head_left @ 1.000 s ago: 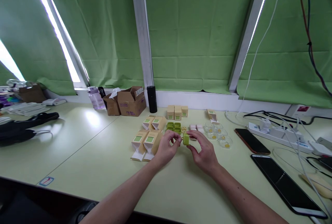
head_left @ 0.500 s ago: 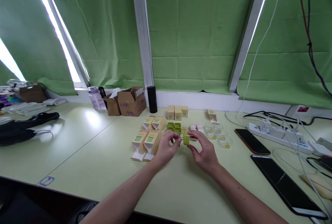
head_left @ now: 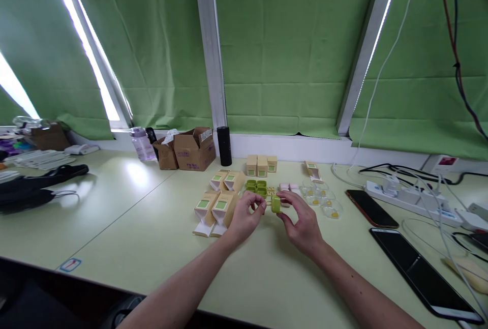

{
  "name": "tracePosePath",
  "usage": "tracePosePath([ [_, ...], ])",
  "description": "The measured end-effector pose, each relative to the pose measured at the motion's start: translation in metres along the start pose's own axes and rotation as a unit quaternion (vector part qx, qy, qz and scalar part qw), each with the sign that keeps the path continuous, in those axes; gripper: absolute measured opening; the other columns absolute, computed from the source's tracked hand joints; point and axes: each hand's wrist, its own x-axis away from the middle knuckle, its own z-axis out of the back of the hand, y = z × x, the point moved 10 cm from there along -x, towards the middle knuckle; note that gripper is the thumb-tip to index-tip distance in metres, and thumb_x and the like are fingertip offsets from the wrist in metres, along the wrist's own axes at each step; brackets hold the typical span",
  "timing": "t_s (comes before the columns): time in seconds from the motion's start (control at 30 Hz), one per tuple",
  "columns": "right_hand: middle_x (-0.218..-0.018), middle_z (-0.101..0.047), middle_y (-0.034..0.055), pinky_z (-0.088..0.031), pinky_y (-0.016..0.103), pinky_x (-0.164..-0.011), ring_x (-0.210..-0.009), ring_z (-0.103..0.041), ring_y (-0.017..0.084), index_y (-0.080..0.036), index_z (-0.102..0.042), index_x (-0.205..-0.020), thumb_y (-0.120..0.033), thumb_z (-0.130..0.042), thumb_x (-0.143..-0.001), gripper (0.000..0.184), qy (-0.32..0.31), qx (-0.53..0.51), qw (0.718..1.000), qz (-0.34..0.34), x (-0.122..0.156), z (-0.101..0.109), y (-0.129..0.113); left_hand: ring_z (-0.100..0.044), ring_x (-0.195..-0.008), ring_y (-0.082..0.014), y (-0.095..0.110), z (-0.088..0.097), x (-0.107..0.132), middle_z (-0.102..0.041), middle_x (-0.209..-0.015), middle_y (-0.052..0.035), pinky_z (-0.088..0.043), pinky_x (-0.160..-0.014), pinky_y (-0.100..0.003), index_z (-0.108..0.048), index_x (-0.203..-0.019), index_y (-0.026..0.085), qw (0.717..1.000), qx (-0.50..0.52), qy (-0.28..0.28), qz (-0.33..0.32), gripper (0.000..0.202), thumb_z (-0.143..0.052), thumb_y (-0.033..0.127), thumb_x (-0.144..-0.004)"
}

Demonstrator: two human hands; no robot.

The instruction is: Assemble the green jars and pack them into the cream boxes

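Observation:
My right hand pinches a small green case just above the table. My left hand is closed beside it, its fingertips pinched on a thin piece that reaches the case; I cannot make that piece out. Behind the hands lie several more green cases, small yellow pieces and pink cases. Tan cartons with green labels lie to the left of my left hand.
More tan cartons stand near the window sill. Clear trays with yellow bits lie to the right. Two phones and a power strip with cables are farther right. Brown boxes, a bottle and a black cylinder stand at the back.
Both hands hold almost still. The green case has shifted slightly to the right between the fingertips.

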Motion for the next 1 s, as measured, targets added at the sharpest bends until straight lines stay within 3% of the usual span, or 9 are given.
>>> tracePosePath([
  [0.37,-0.133,-0.069,0.0117,-0.065,0.046,-0.096,-0.119,-0.070,0.028,-0.026,-0.059,-0.138,-0.014,-0.062,-0.092,0.047,0.004,0.002,1.000,0.004,0.000,0.001,0.000,-0.060,-0.075,-0.0181,0.003,0.003,0.000,-0.065,-0.079,-0.0045,-0.049,-0.070,-0.031,-0.067,-0.074,0.019,1.000,0.000,0.007,0.003,0.020,-0.065,0.030,-0.090],
  [0.63,-0.131,-0.068,0.0120,-0.065,0.048,-0.096,-0.121,-0.066,0.030,-0.026,-0.057,-0.137,-0.011,-0.060,-0.090,0.049,0.003,0.008,1.000,0.005,-0.001,0.003,-0.001,-0.065,-0.082,-0.0207,-0.009,0.013,-0.001,-0.069,-0.082,-0.0056,-0.049,-0.075,-0.032,-0.073,-0.094,0.018,0.998,-0.011,0.054,0.028,0.016,-0.062,0.029,-0.092],
  [0.77,-0.132,-0.064,0.0132,-0.063,0.049,-0.099,-0.124,-0.064,0.030,-0.026,-0.055,-0.139,-0.010,-0.058,-0.090,0.051,0.000,0.011,1.000,0.017,-0.003,0.005,-0.008,-0.064,-0.098,-0.0245,0.005,0.019,0.002,-0.069,-0.102,-0.0095,-0.052,-0.087,-0.039,-0.071,-0.107,0.020,0.996,-0.031,0.074,-0.032,0.019,-0.064,0.028,-0.092],
  [0.9,-0.133,-0.059,0.0149,-0.061,0.050,-0.102,-0.127,-0.062,0.031,-0.025,-0.055,-0.143,-0.009,-0.056,-0.092,0.054,-0.009,0.027,0.998,0.048,-0.003,0.005,-0.017,-0.056,-0.119,-0.0304,0.032,0.011,0.007,-0.070,-0.114,-0.0109,-0.050,-0.099,-0.047,-0.065,-0.121,0.022,0.990,-0.051,0.035,-0.125,0.032,-0.067,0.021,-0.088],
  [1.0,-0.132,-0.060,0.0152,-0.061,0.049,-0.101,-0.125,-0.064,0.030,-0.025,-0.053,-0.146,-0.008,-0.055,-0.093,0.056,-0.010,0.038,0.996,0.079,-0.003,0.004,-0.024,-0.051,-0.124,-0.0327,0.045,0.003,0.012,-0.068,-0.125,-0.0121,-0.047,-0.105,-0.053,-0.062,-0.130,0.022,0.981,-0.077,0.008,-0.179,0.045,-0.070,0.018,-0.086],
])
